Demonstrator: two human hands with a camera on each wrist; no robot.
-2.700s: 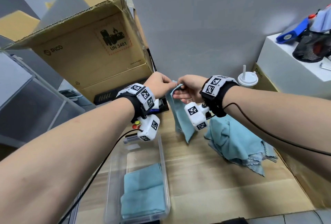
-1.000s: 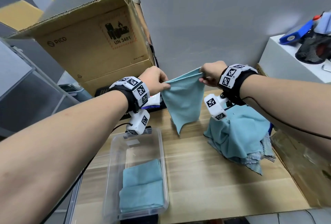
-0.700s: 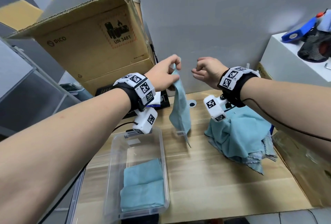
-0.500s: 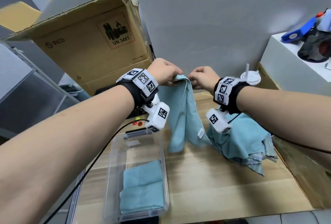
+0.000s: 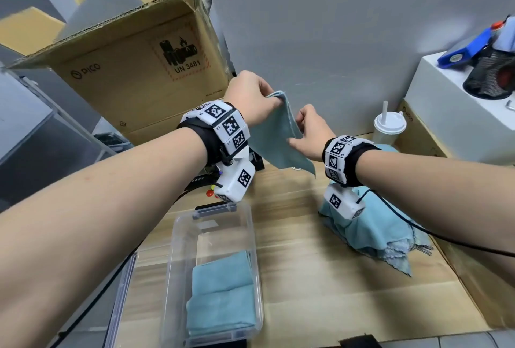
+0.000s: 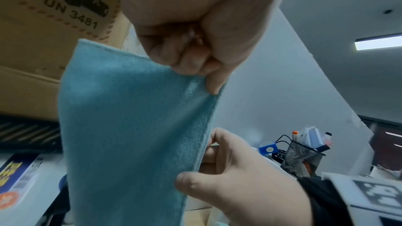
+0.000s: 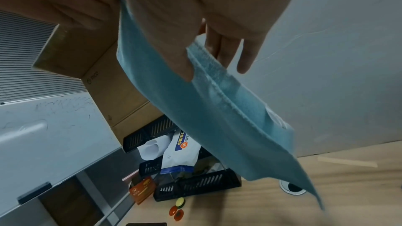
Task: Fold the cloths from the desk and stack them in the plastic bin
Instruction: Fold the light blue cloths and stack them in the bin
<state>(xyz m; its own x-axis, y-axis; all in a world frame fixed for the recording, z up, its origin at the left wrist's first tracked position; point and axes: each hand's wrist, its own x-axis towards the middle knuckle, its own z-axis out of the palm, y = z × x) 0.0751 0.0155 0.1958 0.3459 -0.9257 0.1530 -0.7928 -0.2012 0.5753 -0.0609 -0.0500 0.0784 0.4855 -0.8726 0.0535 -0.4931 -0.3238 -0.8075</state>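
Observation:
A teal cloth (image 5: 274, 138) hangs folded in the air above the wooden desk (image 5: 320, 286). My left hand (image 5: 274, 98) pinches its top corner, thumb against curled fingers (image 6: 202, 75). Lower down, my right hand (image 5: 295, 131) pinches the cloth's right edge (image 6: 195, 169) between thumb and fingers (image 7: 195, 57). A loose pile of teal cloths (image 5: 370, 228) lies on the desk under my right wrist. The clear plastic bin (image 5: 257, 236) stands below my left wrist, with folded teal cloths (image 5: 223, 292) stacked at its near end.
A large open cardboard box (image 5: 133, 74) leans behind my left hand. A black tray of packets (image 7: 195, 183) sits at the desk's back. A lidded cup with a straw (image 5: 388, 127) and a white cabinet (image 5: 451, 124) stand at the right.
Half a second ago both hands held the cloth's top edge side by side. My left hand has since risen with the top corner, and my right hand has moved down the side edge.

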